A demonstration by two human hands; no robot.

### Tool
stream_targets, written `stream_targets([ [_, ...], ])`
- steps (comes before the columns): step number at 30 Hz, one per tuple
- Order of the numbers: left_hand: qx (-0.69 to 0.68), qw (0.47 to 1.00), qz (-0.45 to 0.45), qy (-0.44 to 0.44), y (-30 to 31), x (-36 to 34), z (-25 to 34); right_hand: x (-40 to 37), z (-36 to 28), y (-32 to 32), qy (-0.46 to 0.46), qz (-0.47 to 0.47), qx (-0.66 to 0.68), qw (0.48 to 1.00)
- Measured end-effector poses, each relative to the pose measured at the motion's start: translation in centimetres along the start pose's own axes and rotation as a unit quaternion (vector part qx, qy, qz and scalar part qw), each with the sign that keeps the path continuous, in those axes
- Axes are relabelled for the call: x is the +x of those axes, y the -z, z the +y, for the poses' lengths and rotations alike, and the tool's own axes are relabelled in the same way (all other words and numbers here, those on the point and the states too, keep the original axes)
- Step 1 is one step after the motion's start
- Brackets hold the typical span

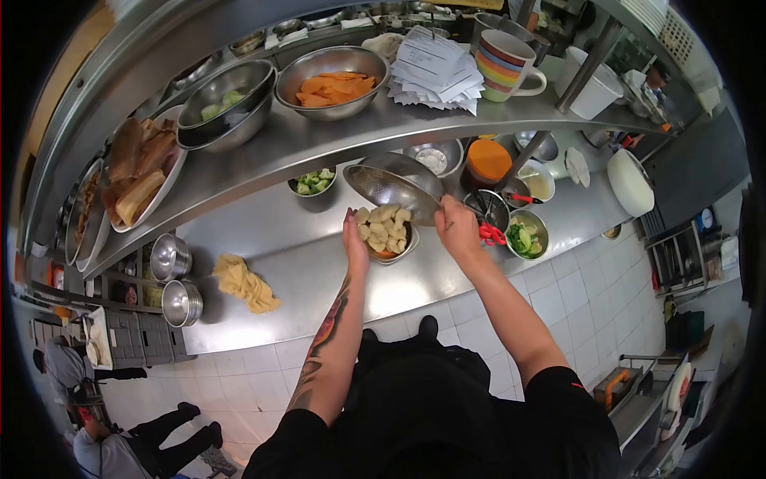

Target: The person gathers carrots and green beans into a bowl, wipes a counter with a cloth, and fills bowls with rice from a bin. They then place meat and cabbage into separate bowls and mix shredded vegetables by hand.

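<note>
My right hand (458,229) is closed on the right rim of a perforated metal colander (383,185), which is tilted over a bowl (411,246). Pale, lumpy food pieces (384,230) are heaped in that bowl, with something orange showing under them at the near edge. My left hand (356,244) lies along the bowl's left side with its fingers stretched out; its palm side is hidden. Just right of my right hand are red-handled scissors (491,233) in a metal container and a bowl of sliced green vegetables (525,236).
A steel shelf (319,148) crosses above the counter, holding a bowl of orange slices (335,84), paper slips (435,68) and a striped mug (504,68). A yellow cloth (243,281) and stacked metal bowls (182,303) lie left. Two people (120,451) are at lower left.
</note>
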State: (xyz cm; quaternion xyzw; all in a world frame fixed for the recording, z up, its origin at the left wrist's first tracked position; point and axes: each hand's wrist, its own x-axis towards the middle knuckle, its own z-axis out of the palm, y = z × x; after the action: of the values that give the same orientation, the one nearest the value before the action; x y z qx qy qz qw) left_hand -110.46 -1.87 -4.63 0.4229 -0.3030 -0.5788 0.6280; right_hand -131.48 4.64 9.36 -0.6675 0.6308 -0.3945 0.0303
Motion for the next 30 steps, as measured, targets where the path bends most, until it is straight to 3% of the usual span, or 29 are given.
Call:
stream_targets([
  [4, 0.056, 0.998, -0.032, -0.016, -0.7, -1.1, 0.2, -0.7, 1.0, -0.3, 0.016, 0.054, 0.022, 0.998],
  [6, 0.136, 0.983, -0.075, -0.098, -0.9, -1.6, -0.2, -0.9, 0.4, 0.8, -0.057, 0.041, 0.084, 0.994],
  [7, 0.136, 0.983, -0.077, -0.097, -0.8, -1.8, -0.1, -1.3, 1.3, 0.6, -0.059, 0.041, 0.084, 0.994],
  [9, 0.378, 0.881, -0.168, -0.23, -0.9, -2.8, 1.7, -2.3, 3.3, 0.2, -0.129, 0.023, 0.076, 0.989],
  [10, 0.38, 0.88, -0.17, -0.229, -1.2, -3.6, 2.4, -2.9, 3.6, 0.2, -0.131, 0.024, 0.077, 0.988],
  [12, 0.416, 0.834, -0.246, -0.267, -1.6, -5.1, 3.2, -4.7, 3.2, 0.8, -0.215, 0.122, 0.247, 0.937],
  [16, 0.436, 0.817, -0.178, -0.333, -1.0, -4.3, 2.9, -11.2, 9.4, 3.8, -0.276, 0.206, 0.323, 0.882],
  [18, 0.467, 0.819, -0.066, -0.326, -1.7, -2.9, 3.7, -12.4, 10.3, 7.6, -0.336, 0.294, 0.367, 0.816],
  [19, 0.468, 0.819, -0.067, -0.325, -1.0, -2.1, 3.2, -12.5, 11.4, 9.5, -0.334, 0.318, 0.383, 0.8],
  [21, 0.601, 0.758, -0.162, -0.194, -0.5, -0.2, 2.2, -12.4, 15.0, 12.5, -0.329, 0.35, 0.393, 0.784],
  [23, 0.627, 0.729, -0.157, -0.224, -0.9, 0.0, 2.4, -10.5, 20.2, 14.6, -0.361, 0.399, 0.405, 0.739],
  [27, 0.631, 0.714, -0.13, -0.275, -1.9, 0.3, 2.6, -3.7, 32.3, 15.2, -0.414, 0.377, 0.483, 0.673],
  [30, 0.594, 0.74, -0.118, -0.293, -2.1, -1.0, 2.9, 3.1, 37.5, 13.9, -0.421, 0.333, 0.517, 0.667],
])
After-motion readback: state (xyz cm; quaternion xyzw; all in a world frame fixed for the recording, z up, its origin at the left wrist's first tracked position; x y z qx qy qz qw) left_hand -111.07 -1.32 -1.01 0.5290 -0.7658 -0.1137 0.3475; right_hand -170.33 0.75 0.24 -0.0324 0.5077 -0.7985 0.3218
